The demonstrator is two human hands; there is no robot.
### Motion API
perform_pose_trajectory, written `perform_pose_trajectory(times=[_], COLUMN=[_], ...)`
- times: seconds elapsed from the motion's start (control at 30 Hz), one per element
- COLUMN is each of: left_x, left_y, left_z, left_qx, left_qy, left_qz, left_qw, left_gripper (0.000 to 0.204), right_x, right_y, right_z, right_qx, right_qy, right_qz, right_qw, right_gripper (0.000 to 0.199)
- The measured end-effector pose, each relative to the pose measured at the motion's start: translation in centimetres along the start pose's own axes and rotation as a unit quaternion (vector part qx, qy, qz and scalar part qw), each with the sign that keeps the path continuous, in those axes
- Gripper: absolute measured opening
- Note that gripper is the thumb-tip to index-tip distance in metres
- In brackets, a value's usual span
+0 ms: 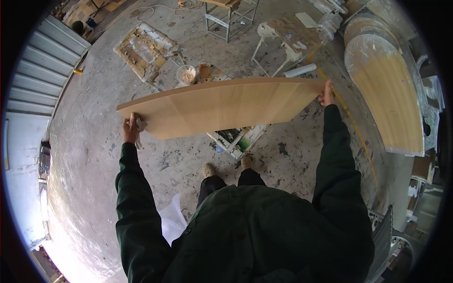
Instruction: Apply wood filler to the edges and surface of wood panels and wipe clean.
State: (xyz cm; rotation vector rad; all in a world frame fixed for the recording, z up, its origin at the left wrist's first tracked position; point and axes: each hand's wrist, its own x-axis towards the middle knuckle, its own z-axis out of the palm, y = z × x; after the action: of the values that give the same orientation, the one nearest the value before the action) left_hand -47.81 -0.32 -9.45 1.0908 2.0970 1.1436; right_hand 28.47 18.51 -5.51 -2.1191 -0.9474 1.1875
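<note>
A long light-brown wooden panel [226, 106] spans the middle of the head view, tilted so that its broad face and its far long edge both show. My left hand [130, 128] grips its left end, thumb on the face, with a whitish cloth or paper bunched under the fingers. At the right end, my right hand [327, 95] is closed round the corner. Beneath the panel, partly hidden, stands a paint-stained work stand [231, 148]. Just beyond the panel's far edge are a tub of tan paste [187, 74] and a brown container [204, 70].
A stained bench [141, 49] is at far left, another worktable [295, 35] at far right beside a white roll [300, 70]. Large wrapped wooden panels [387, 89] lean along the right. A white sheet [173, 219] lies by my left side. A yellow line [358, 127] crosses the floor.
</note>
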Motion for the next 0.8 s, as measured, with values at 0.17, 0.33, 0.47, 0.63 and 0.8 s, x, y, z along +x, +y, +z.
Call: perform_pose_trajectory(times=[0.17,0.33,0.47,0.63,0.8], left_x=[-1.1,-1.7,-5.1,-10.6,-16.9], left_y=[-0.7,-3.5,-4.8,-5.9,-13.1], left_z=[2.9,0.6,-0.8,3.5,7.7], left_qx=[-0.041,0.062,0.220,0.192,0.317], left_qy=[0.065,0.114,0.063,0.057,-0.027], left_qz=[0.023,0.151,0.040,-0.112,-0.145], left_qw=[0.997,0.980,0.973,0.973,0.937], left_gripper=[0.044,0.043,0.043,0.055,0.052], right_x=[-2.2,-2.6,-1.6,3.6,10.1], right_y=[2.3,-1.4,-3.0,-2.1,-2.7], right_z=[5.1,6.1,7.8,11.2,15.3], right_qx=[0.262,0.293,0.253,0.167,-0.018], right_qy=[-0.027,-0.015,0.021,-0.021,-0.069], right_qz=[-0.150,-0.194,-0.224,-0.223,-0.109], right_qw=[0.953,0.936,0.941,0.960,0.991], right_gripper=[0.083,0.078,0.060,0.066,0.072])
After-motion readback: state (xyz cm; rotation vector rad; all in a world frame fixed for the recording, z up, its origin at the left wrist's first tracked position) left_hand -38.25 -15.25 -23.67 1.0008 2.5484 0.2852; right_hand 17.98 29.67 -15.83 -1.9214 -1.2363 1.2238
